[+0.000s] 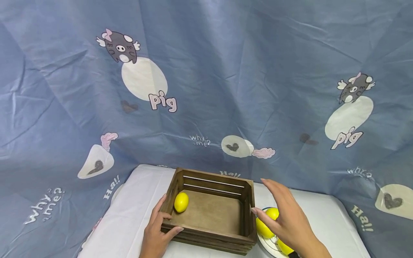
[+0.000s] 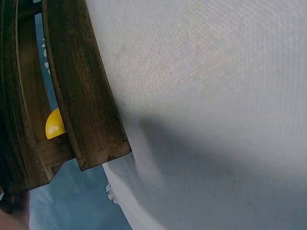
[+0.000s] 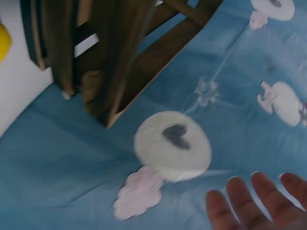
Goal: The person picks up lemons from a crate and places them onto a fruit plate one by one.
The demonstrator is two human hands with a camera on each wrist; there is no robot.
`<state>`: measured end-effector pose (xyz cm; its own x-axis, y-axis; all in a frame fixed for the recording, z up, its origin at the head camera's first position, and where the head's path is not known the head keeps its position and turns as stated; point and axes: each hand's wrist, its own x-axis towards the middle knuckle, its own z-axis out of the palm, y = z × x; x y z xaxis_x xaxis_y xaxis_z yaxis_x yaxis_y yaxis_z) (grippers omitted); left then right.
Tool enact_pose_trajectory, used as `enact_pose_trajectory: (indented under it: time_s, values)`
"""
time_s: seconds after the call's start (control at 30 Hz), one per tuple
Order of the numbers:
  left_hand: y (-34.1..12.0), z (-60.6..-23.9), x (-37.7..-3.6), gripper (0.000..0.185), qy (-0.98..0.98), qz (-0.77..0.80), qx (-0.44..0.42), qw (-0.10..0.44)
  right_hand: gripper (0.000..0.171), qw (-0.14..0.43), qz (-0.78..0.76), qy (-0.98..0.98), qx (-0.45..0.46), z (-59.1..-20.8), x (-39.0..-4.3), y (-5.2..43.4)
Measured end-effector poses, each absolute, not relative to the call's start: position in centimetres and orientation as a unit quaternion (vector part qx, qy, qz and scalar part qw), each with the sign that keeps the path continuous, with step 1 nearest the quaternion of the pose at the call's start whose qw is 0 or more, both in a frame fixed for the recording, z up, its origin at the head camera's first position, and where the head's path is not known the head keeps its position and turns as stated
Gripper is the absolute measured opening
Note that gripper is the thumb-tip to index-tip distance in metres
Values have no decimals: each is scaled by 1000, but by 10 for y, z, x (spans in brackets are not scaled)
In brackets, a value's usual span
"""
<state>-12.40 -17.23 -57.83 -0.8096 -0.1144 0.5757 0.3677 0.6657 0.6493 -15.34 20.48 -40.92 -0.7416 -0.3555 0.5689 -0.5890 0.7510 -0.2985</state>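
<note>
- A person's left hand (image 1: pixel 158 233) grips the near-left corner of a dark wooden crate (image 1: pixel 211 236), thumb curled over the top of the front rim and fingers wrapped along the left wall.
- The right hand (image 1: pixel 285 215) hovers beside the crate's right wall, fingers straight and spread, holding nothing; its thumb tip lies just at the crate's right edge.
- In the right wrist view the fingertips (image 3: pixel 261 201) show extended and apart against the blue cloth, clamped on nothing.
- Inside the crate, one yellow lemon (image 1: pixel 181 202) lies on the floor boards at the left wall, close to the gripping fingers; the left wrist view catches a sliver of it (image 2: pixel 54 125) through the slats.
- Beneath the right hand, more lemons (image 1: pixel 264 223) sit on a white plate (image 1: pixel 269 247) just beside the crate's right wall; the hand hides part of them, so their number cannot be told.
- The crate stands upright on a table covered in white cloth (image 1: pixel 129 218), its slatted back wall toward the backdrop.
- Behind and around the table hangs a blue sheet (image 1: pixel 226 71) printed with cartoon pigs, hearts and the words "pig", "why me?" and "Ha!".
</note>
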Motion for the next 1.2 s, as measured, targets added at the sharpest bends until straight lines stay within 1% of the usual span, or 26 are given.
enact_pose_trajectory:
  time_s: [0.1,0.27,0.4,0.57,0.8,1.07,1.2]
  values:
    - [-172,-579,-123,47,-865,-401,-72,293,96,220,213,-907,288,-403,-158,193]
    - [-173,-579,-123,48,-870,-403,-66,277,103,191,179,-896,359,-397,-169,172]
    - [-172,-581,-123,47,-869,-406,-62,278,107,168,159,-887,400,-395,-176,156]
    - [-173,-580,-122,47,-870,-404,-58,277,104,138,140,-882,428,-395,-184,138]
    - [-173,-576,-123,46,-871,-409,-62,265,101,80,108,-882,451,-400,-194,106]
    - [-173,-579,-124,46,-864,-408,-69,287,89,30,72,-884,461,-422,-216,68]
    - [-171,-578,-124,46,-866,-406,-65,284,87,3,51,-886,462,-438,-231,52]
